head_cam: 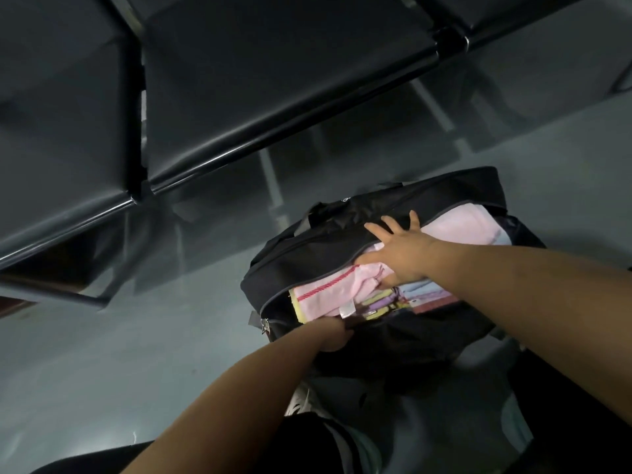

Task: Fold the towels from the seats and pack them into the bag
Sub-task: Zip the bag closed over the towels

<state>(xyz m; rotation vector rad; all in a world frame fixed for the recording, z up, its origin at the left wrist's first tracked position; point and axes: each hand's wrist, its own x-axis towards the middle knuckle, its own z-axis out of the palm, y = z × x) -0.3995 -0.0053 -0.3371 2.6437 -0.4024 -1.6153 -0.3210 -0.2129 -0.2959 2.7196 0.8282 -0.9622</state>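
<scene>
A black bag [318, 254] stands on the floor with its top zip open. Folded towels fill it: a pink towel [328, 295] with a red stripe and a white tag lies on top at the left, another pale pink towel [468, 224] at the right, and a striped multicoloured one [420, 295] shows underneath. My right hand [400, 254] lies flat with fingers spread, pressing on the towels and the far flap of the opening. My left hand [333, 336] grips the near edge of the bag's opening beside the zip pull [264, 323].
A row of dark seats [266, 80] on a metal frame runs across the top, with no towels lying on the parts in view. The floor [136, 354] is smooth grey. My legs and a white shoe [301, 403] are just below the bag.
</scene>
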